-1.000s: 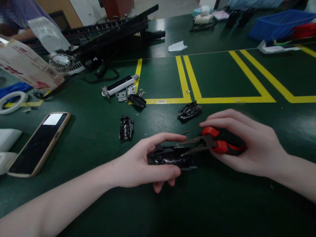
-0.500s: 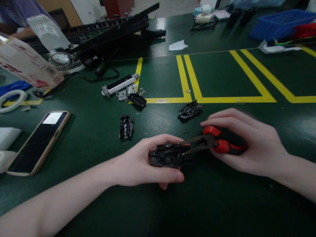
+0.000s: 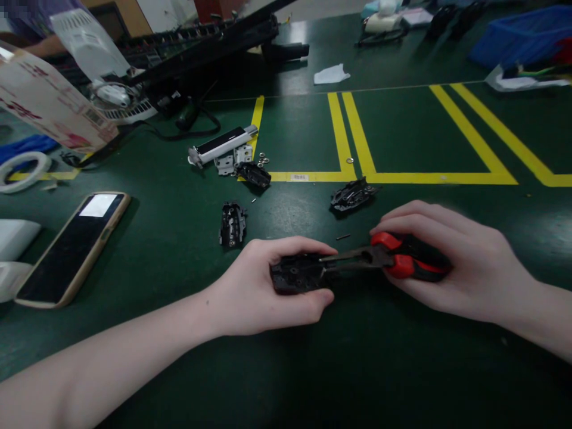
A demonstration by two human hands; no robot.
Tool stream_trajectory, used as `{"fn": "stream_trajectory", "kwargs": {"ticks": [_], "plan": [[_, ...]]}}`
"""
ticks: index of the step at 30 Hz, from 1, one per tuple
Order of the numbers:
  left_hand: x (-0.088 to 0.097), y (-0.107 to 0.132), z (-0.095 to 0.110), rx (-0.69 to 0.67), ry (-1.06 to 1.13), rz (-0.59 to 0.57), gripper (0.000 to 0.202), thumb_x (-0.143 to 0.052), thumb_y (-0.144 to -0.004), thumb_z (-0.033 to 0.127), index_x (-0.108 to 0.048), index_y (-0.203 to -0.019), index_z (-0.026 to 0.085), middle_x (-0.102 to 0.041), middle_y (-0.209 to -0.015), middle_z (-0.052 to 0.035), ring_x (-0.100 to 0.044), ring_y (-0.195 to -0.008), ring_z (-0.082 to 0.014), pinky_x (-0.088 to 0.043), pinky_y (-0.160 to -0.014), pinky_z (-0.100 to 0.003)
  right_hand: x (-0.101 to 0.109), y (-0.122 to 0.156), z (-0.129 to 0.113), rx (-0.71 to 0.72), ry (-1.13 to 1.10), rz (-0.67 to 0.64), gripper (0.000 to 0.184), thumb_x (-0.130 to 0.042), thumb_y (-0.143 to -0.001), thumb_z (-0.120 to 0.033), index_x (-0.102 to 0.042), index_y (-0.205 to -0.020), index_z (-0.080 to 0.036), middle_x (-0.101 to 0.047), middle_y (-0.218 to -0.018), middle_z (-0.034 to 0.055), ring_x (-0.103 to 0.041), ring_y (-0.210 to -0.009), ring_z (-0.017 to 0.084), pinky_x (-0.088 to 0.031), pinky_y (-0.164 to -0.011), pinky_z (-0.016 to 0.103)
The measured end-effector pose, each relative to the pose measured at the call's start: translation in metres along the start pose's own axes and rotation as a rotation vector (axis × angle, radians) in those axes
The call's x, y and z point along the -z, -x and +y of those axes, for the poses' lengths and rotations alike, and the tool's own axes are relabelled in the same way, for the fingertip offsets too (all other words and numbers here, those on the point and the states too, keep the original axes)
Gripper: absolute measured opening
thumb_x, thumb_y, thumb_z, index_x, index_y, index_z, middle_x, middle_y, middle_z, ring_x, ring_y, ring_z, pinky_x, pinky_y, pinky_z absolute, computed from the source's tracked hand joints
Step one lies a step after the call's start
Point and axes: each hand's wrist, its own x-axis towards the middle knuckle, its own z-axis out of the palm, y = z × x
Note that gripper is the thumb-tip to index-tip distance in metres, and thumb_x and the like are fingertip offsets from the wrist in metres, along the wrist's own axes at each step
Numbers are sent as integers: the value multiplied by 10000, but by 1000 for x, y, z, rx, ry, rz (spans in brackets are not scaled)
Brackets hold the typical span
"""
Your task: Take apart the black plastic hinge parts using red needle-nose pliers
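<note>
My left hand (image 3: 254, 292) is wrapped round a black plastic housing (image 3: 297, 274), thumb along its near side and fingers along the far side. In my right hand (image 3: 465, 262) are red-and-black needle-nose pliers (image 3: 386, 256). Their long jaws reach left to the right end of the housing and stand slightly apart; whether they grip anything there cannot be made out. A thin metal pin (image 3: 343, 237) lies just beyond the pliers. Similar black parts rest on the table: one (image 3: 353, 195) behind the pliers, another (image 3: 232, 224) beyond my left wrist.
Farther back lie a third black part (image 3: 254, 174), small metal brackets (image 3: 224, 165), rings (image 3: 263, 159) and a white-and-black bar (image 3: 223, 146). A phone (image 3: 74, 247) and a tape roll (image 3: 24, 170) are at left. Yellow tape lines (image 3: 393, 178) mark the green table; a blue bin (image 3: 518, 39) stands far right.
The pliers' jaws have come closer together at the right end of the housing. The housing has tilted slightly in my left hand. The whole view has shifted a little.
</note>
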Motion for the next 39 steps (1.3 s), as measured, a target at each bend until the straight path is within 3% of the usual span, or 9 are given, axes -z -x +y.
{"fn": "stream_trajectory", "kwargs": {"ticks": [7,20,26,34,39], "plan": [[1,-1,-1,-4,-9,9,416,-805,-802,319,-740,-1194,195,-742,-1154,-70,-681,-931,-209,-567,-725,-251,0,2,0,-23,-13,-52,220,-567,-876,-338,-561,-1086,-272,-655,-1013,60,-648,-855,260,-534,-703,439],[5,-3,-1,-50,-10,-34,427,-822,-834,319,-710,-1219,175,-766,-1054,-35,-709,-891,-173,-582,-783,-258,2,2,-4,-20,-60,-109,194,-558,-864,-291,-533,-1056,-300,-647,-955,40,-660,-843,247,-540,-675,404],[11,-5,-4,-110,-87,-91,524,-870,-789,325,-685,-1260,189,-754,-1168,-53,-715,-1046,-224,-587,-876,-312,3,3,-4,-3,-43,-136,177,-550,-884,-300,-539,-1059,-278,-643,-951,48,-655,-846,241,-547,-671,397],[9,-4,-6,-172,-165,-88,484,-828,-833,342,-669,-1253,163,-777,-1097,-53,-740,-940,-187,-591,-819,-270,6,1,-1,19,-40,-179,186,-589,-865,-293,-572,-1044,-247,-663,-927,57,-647,-809,227,-548,-642,367],[5,-4,-7,-194,-239,-26,454,-814,-840,360,-685,-1228,163,-788,-1053,-44,-742,-891,-176,-588,-781,-254,7,-1,2,53,-19,-217,198,-609,-843,-291,-588,-1032,-235,-674,-914,61,-647,-785,224,-545,-626,360]]}}
